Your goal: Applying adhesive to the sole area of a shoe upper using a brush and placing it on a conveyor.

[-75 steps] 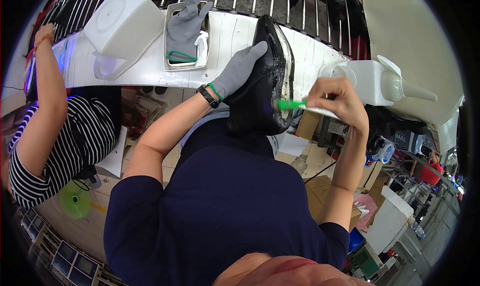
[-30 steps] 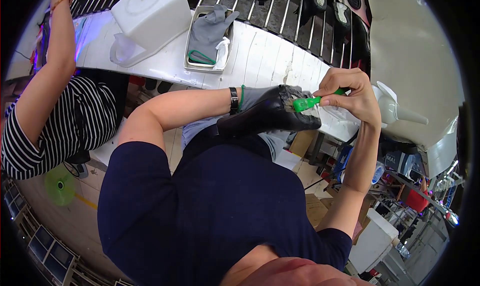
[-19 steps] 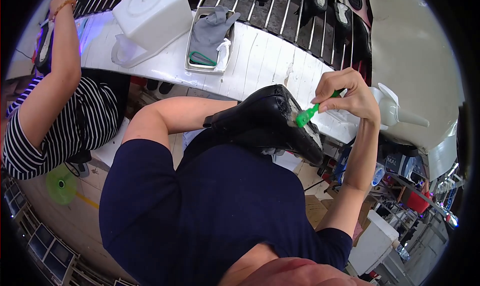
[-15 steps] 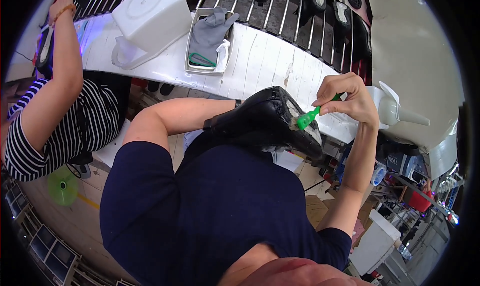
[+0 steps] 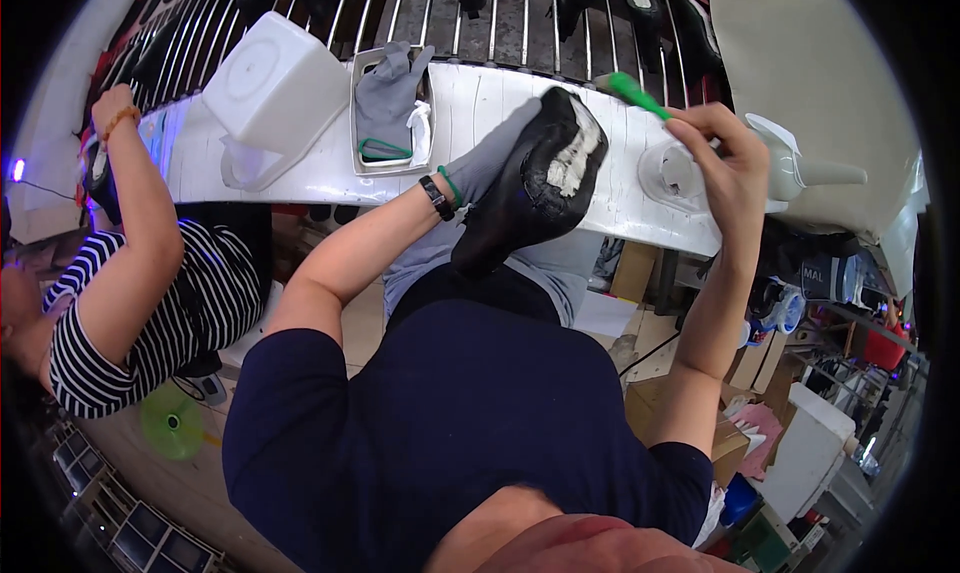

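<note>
My left hand [image 5: 492,160], in a grey glove with a green cuff, grips a black boot [image 5: 527,195] in front of my chest. The boot is tilted with its underside facing up, showing a long pale patch [image 5: 576,156]. Part of the gloved hand is hidden behind the boot. In my right hand [image 5: 728,153], bare, a green-handled brush [image 5: 636,94] is pinched between the fingers. Its bristle end points left, apart from the boot and above the far part of the bench. Just left of that hand stands a white cup [image 5: 668,181] on the bench.
Across the white bench [image 5: 470,93] lie a white plastic tub [image 5: 270,73] and a tray [image 5: 358,153] holding a grey glove. Beyond runs a roller conveyor [image 5: 490,23] with black boots. A white spouted container [image 5: 785,173] is at right. A co-worker in stripes [image 5: 200,283] works at left.
The brush has left the boot's underside and moved up and away with my right hand. My left hand has shifted the boot farther out and turned it, so the grey glove now shows.
</note>
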Demonstrator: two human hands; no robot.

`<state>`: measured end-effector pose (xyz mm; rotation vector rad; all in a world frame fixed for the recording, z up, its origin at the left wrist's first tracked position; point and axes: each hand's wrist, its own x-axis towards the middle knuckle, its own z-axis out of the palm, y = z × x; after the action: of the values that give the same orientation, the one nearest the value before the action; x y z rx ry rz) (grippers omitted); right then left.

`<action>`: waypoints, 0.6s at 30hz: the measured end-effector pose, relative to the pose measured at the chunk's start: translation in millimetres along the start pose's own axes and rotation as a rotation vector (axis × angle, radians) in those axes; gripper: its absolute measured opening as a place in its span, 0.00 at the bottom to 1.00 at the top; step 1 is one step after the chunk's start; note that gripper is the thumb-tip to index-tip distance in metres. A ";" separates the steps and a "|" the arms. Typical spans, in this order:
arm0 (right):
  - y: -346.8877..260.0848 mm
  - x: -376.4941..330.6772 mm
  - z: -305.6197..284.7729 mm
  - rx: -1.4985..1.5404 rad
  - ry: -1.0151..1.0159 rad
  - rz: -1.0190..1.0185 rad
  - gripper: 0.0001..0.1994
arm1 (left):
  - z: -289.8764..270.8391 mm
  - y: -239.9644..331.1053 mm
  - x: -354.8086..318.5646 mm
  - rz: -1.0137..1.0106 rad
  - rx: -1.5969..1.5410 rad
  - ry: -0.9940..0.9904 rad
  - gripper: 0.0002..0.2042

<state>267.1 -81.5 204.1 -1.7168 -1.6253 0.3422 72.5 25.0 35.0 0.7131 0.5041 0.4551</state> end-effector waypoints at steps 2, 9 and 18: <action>24.5 -29.2 -20.0 -0.111 0.215 0.177 0.06 | 9.7 13.7 8.5 -0.158 -0.237 0.033 0.25; 114.7 -97.9 -2.3 -0.782 0.103 0.604 0.06 | -8.1 32.8 8.6 0.002 -0.273 0.196 0.27; 81.1 -117.7 21.3 -0.256 0.060 0.295 0.22 | 10.1 27.9 9.3 0.268 -0.277 0.160 0.32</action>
<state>294.8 -179.9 102.0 -2.1471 -1.4213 0.2264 79.6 43.7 58.8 0.4795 0.4845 0.8213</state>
